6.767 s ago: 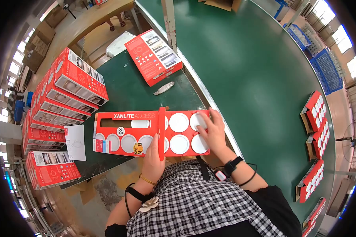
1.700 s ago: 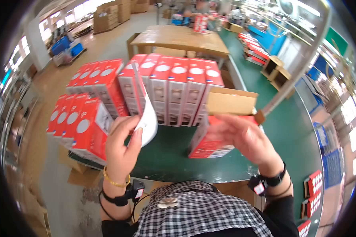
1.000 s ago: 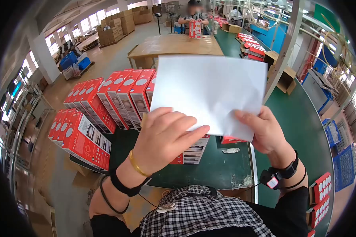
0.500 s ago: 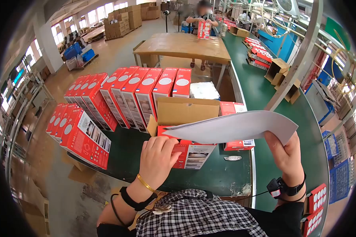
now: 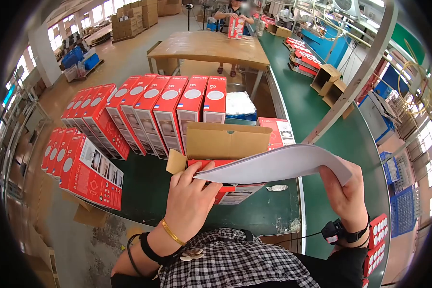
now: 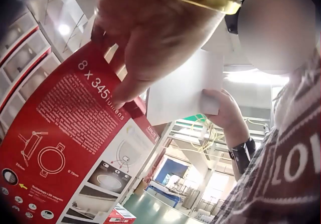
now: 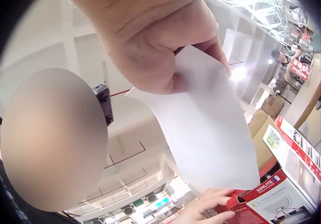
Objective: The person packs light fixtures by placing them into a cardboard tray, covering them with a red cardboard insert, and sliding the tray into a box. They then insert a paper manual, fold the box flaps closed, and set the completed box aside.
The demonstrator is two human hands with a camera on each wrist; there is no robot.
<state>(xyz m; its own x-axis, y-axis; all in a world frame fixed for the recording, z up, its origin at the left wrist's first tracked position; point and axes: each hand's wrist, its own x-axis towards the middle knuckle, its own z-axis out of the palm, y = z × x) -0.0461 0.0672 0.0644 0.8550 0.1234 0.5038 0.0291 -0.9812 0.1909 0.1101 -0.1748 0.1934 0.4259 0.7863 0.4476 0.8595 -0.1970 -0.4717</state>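
Head | L hand [image 5: 189,204] fingers grip red box [image 5: 228,191] | R hand [image 5: 345,192] fingers pinch sheet [image 5: 273,165]

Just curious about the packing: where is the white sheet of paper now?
In the head view the white sheet sits right of centre, pinched by the right hand, just over the open red box the left hand grips.

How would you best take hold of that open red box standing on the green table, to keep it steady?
Probably by its near top rim, coming from above on the near side, as the left hand does. The red box stands upright with its brown flap raised at the back, so that rim is free. The sheet of paper in the right hand hangs over the opening.
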